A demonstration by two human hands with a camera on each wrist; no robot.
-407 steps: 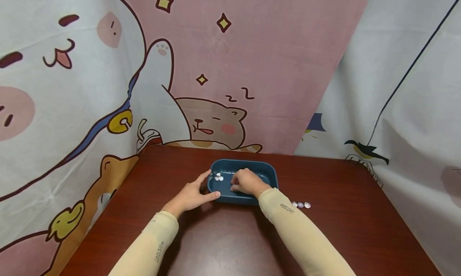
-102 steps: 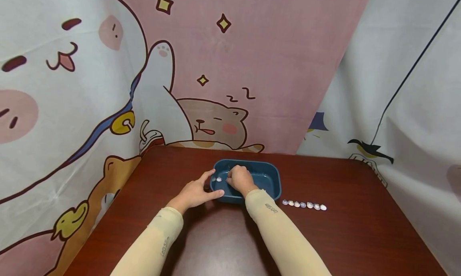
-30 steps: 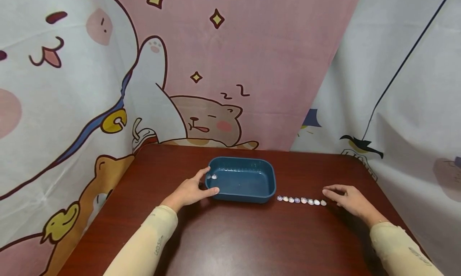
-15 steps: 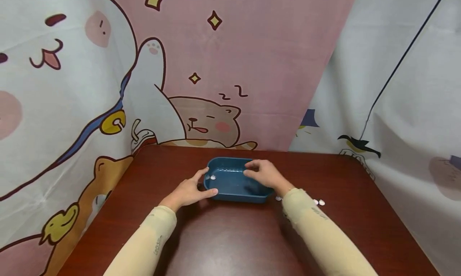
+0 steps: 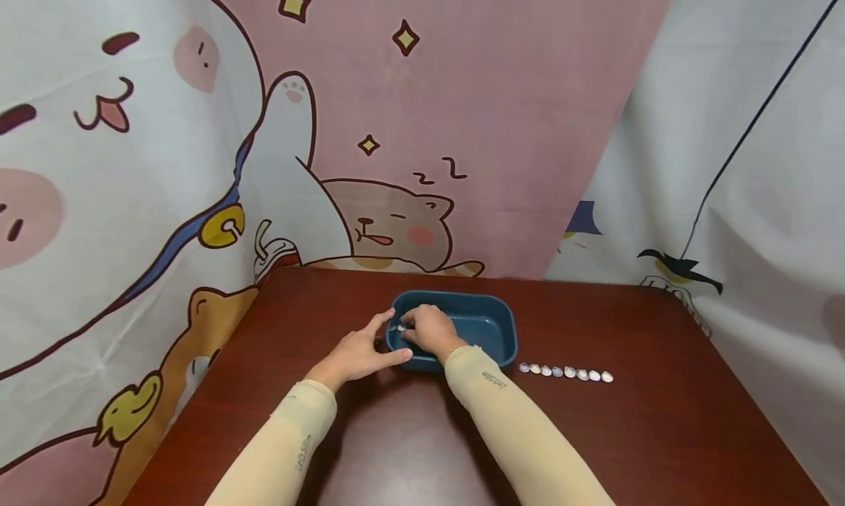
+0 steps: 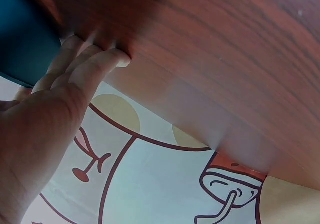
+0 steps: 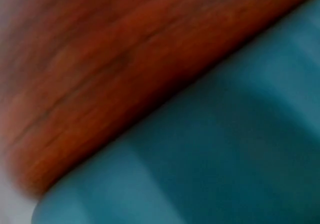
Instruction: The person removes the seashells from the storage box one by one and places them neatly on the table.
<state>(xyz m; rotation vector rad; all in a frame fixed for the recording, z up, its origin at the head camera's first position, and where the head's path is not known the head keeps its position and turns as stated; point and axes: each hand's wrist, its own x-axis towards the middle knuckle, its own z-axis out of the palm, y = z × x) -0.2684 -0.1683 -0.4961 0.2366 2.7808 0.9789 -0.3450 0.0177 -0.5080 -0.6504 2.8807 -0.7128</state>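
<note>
A dark blue rectangular plastic tub (image 5: pixel 485 331) sits on the table. My left hand (image 5: pixel 359 353) rests at its left end, thumb along the near side and index finger at the rim; in the left wrist view the other fingers (image 6: pixel 95 66) extend fairly straight outside the tub. My right hand (image 5: pixel 433 331) reaches down inside, thumb and fingertips apart on either side of a small white seashell (image 5: pixel 400 328) near the left wall. On the table right of the tub, several similar seashells (image 5: pixel 570 372) lie in a row. The right wrist view has only the tub wall (image 7: pixel 150 179) and table, without fingers.
The reddish-brown wooden table (image 5: pixel 409 447) extends around the tub. Behind and beside it hangs a cartoon-printed cloth (image 5: pixel 502 161), meeting the table's back and left edges.
My right hand has travelled left from the row's right end into the tub. Over the longer span, the row has grown and fewer shells show in the tub. My left hand has stayed put.
</note>
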